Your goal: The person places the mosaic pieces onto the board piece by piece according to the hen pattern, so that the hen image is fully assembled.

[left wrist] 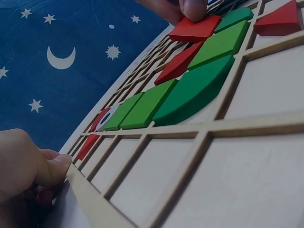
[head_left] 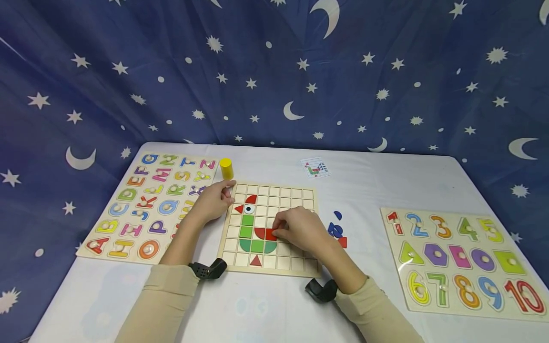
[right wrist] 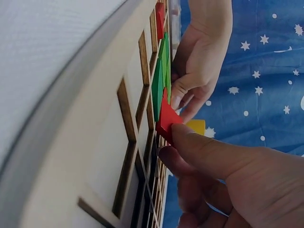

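1. The right hand (head_left: 300, 231) pinches a red square tile (head_left: 270, 234) between thumb and fingertips, holding it tilted over a cell near the middle of the wooden grid board (head_left: 300, 195); in the right wrist view the tile (right wrist: 166, 118) stands on edge, one corner raised off the grid
2. The tile is flat, plain bright red and smooth, with sharp straight edges (left wrist: 194, 29)
3. It sits just right of a red quarter-round piece (head_left: 259, 232) and above the green curved pieces (head_left: 257, 246) of a bird-like figure
4. The left hand (head_left: 214, 202) grips the board's upper left edge, fingers curled against the frame, thumb on its rim (left wrist: 59, 166)
5. A yellow cylinder (head_left: 226, 168) stands just beyond the board; the alphabet puzzle (head_left: 150, 205) lies to the left, the number puzzle (head_left: 461, 262) well apart on the right
6. Loose blue and red pieces (head_left: 337, 231) lie beside the board's right edge, and a small pattern card (head_left: 315, 167) above it
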